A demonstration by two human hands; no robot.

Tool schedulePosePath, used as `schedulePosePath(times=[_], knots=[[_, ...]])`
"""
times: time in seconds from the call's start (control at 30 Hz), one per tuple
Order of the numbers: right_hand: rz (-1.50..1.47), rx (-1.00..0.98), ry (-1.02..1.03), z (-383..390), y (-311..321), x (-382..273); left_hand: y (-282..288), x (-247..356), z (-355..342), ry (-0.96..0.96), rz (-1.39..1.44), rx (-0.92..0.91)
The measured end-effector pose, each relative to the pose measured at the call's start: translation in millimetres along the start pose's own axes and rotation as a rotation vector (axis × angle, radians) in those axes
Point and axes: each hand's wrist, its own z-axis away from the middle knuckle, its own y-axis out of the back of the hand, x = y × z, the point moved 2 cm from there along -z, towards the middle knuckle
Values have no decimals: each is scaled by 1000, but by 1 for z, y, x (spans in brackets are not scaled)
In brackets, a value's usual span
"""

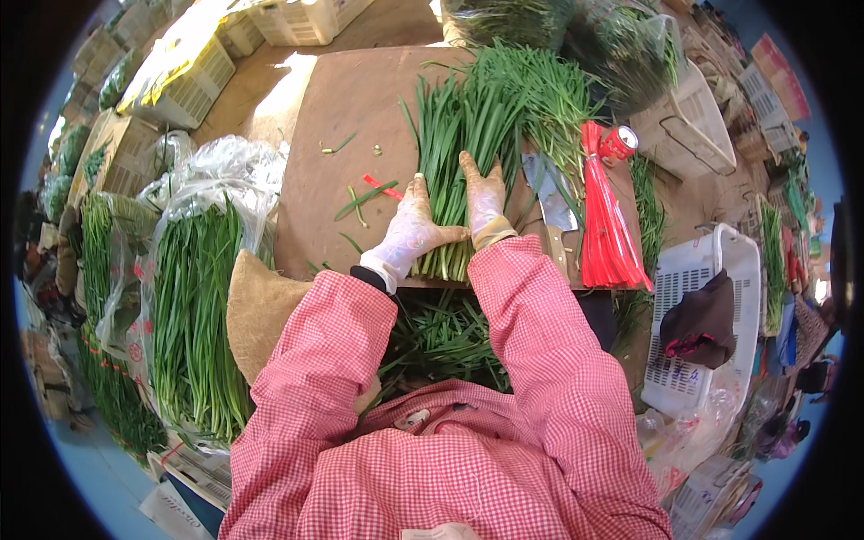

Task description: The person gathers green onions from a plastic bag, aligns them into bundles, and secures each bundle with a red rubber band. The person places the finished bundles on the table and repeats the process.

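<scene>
A bunch of long green garlic chives [447,126] lies on the brown board [346,99], its pale stem ends toward me. My left hand [412,227], in a stained patterned glove, presses against the bunch's left side with its thumb across the stems. On the opposite side my right hand [486,196], gloved too, has its fingers along the leaves. Between them the two hands hold the bunch. Looser chives [540,85] spread behind it to the right. A knife [551,202] with a broad blade lies right of my right hand, beside a bundle of red ties [607,225].
A red can [619,142] stands by the ties. Bagged chives [193,306] and burlap [261,310] are at the left. A white basket [697,306] with a dark cloth [700,322] is at the right. Cut leaves [450,337] lie below the board's near edge.
</scene>
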Motion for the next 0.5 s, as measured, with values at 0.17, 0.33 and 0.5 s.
schedulePosePath(times=[0.17, 0.33, 0.5], knots=[[-26, -55, 92, 1, 8, 7, -3, 23, -7, 176, -194, -49], [222, -112, 166, 11, 35, 5, -9, 35, -7, 278, -201, -19], [376, 21, 705, 50, 109, 20, -11, 34, -11, 284, -191, -31]])
